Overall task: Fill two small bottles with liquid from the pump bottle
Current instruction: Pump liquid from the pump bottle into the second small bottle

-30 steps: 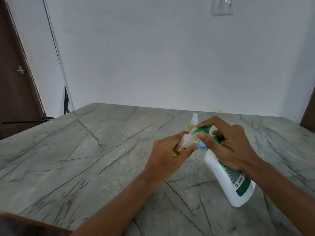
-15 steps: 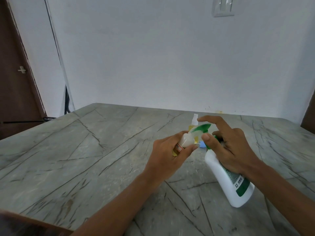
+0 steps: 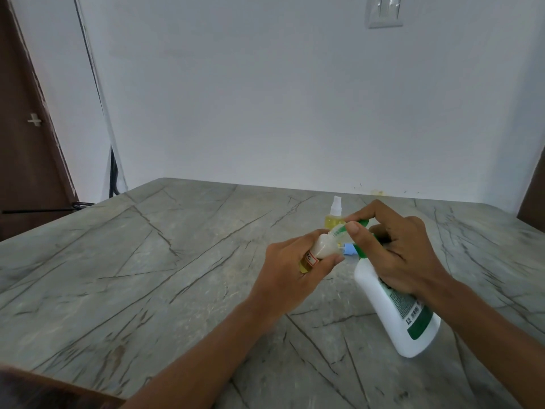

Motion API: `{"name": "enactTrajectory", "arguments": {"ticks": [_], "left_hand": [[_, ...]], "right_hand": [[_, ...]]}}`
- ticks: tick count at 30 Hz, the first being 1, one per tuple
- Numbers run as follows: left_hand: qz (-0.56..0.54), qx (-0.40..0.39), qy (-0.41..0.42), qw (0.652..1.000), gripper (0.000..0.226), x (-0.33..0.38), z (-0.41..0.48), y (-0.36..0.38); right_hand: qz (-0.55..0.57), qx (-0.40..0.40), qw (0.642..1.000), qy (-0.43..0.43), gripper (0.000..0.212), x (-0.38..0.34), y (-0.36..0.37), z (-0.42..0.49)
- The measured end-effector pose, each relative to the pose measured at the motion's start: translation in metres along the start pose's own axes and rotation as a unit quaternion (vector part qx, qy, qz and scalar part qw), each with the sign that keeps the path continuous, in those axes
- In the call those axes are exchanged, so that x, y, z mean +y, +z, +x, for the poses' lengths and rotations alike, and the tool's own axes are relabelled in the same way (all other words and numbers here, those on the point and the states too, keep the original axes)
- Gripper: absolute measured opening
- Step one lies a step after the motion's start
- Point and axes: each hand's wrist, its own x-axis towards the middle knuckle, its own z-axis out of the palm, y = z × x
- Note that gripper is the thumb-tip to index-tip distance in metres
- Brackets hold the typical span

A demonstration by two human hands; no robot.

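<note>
Nearest us the white pump bottle (image 3: 395, 314) leans on the surface (image 3: 147, 276), our right hand (image 3: 407, 255) wrapped round its neck, forefinger over the green pump head (image 3: 363, 222). Our left hand (image 3: 292, 273) grips one small bottle (image 3: 323, 247) at the spout (image 3: 339, 231) (the join is partly hidden), so we should press slowly, mouth square beneath it. Beyond stands the second small bottle (image 3: 334, 216).

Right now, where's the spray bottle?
Head view, right of centre: the spray bottle stands upright on the table, just behind the right hand on the pump bottle, beyond the small bottle in the left hand.
</note>
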Motion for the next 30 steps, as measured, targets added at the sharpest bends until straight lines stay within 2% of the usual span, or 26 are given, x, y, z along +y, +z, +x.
{"name": "enactTrajectory", "arguments": {"ticks": [10,18,26,30], "left_hand": [[-0.008,0.026,-0.017,0.999,0.043,0.0024,0.0030,-0.0034],[-0.004,0.015,-0.025,1.000,0.044,0.0033,0.0014,-0.0029],[-0.002,-0.008,-0.010,1.000,0.045,0.0022,-0.0004,-0.0017],[-0.003,0.008,-0.013,1.000,0.043,0.0036,0.0017,-0.0038]], "right_hand": [[0.035,-0.026,0.999,-0.026,0.042,0.0044,0.0021,-0.0035],[0.001,-0.005,1.000,0.002,0.033,0.0006,0.0022,-0.0002],[-0.011,0.003,1.000,0.001,0.037,-0.0008,-0.0004,-0.0006],[0.000,-0.017,1.000,-0.010,0.045,0.0010,0.0009,-0.0016]]}}
